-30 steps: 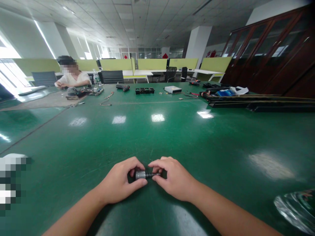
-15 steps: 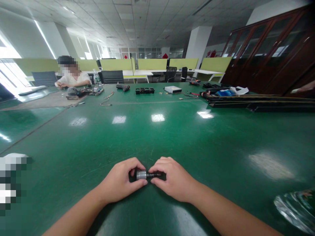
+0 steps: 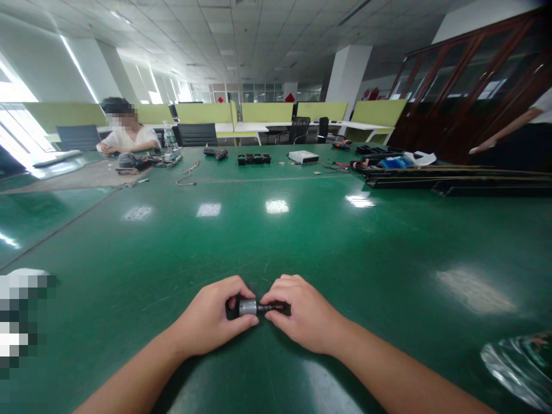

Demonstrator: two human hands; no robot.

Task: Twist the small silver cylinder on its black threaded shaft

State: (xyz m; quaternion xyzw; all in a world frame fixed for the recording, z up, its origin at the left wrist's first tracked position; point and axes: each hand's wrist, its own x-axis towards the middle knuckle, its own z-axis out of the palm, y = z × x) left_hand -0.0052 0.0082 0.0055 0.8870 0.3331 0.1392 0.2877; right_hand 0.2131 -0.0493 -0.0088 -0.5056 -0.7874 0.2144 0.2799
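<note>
A short silver metal cylinder (image 3: 247,307) with a dark ribbed shaft (image 3: 265,309) pointing right lies level just above or on the green table; I cannot tell which. My left hand (image 3: 218,316) is closed around the cylinder, thumb in front and fingers behind. A black end shows inside that hand's curl. My right hand (image 3: 302,313) is closed around the shaft, its thumb and index finger on either side of it near the cylinder. The shaft's far end is in shadow within the right palm.
A clear plastic bottle (image 3: 517,368) is at the lower right. At the back are a power drill (image 3: 215,153), a black slotted part (image 3: 254,159), a silver box (image 3: 303,156) and long black rails (image 3: 401,179). A person (image 3: 131,138) sits at the far left.
Both hands stay almost still around the metal part. At the right edge, another person's arm and body have come further into view, moving left.
</note>
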